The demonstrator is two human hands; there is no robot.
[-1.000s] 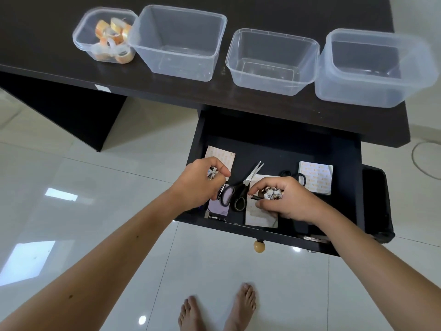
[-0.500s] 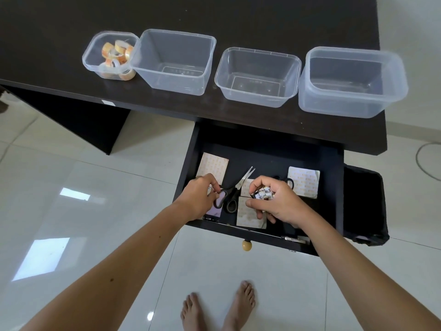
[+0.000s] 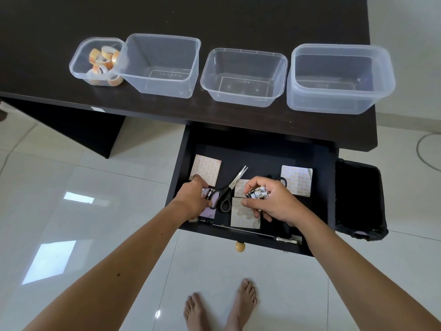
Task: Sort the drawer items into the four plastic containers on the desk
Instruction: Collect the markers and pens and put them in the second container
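Observation:
The dark drawer [image 3: 262, 156] is pulled out below the desk. My right hand [image 3: 272, 206] is closed around a bunch of small batteries [image 3: 257, 194] above a pale pad [image 3: 244, 212]. My left hand [image 3: 192, 199] is curled on a battery [image 3: 209, 194] beside the handles of the black scissors [image 3: 228, 191]. More patterned pads [image 3: 206, 169] [image 3: 297, 180] lie flat in the drawer. Four clear plastic containers stand in a row on the desk: the small left one [image 3: 78, 68] holds tape rolls [image 3: 102, 58], and the others [image 3: 162, 65] [image 3: 243, 77] [image 3: 341, 77] hold nothing.
A loose battery [image 3: 205, 220] lies at the drawer's front left, near a purple pad [image 3: 208, 213]. A black bin [image 3: 358, 199] stands right of the drawer. The round drawer knob [image 3: 239, 246] sticks out toward my bare feet [image 3: 222, 304]. A cable [image 3: 427, 151] loops on the floor.
My left hand has dropped lower onto the spot by the scissors handles. My right hand keeps its bunch of batteries in much the same place. The view has tilted up the desk.

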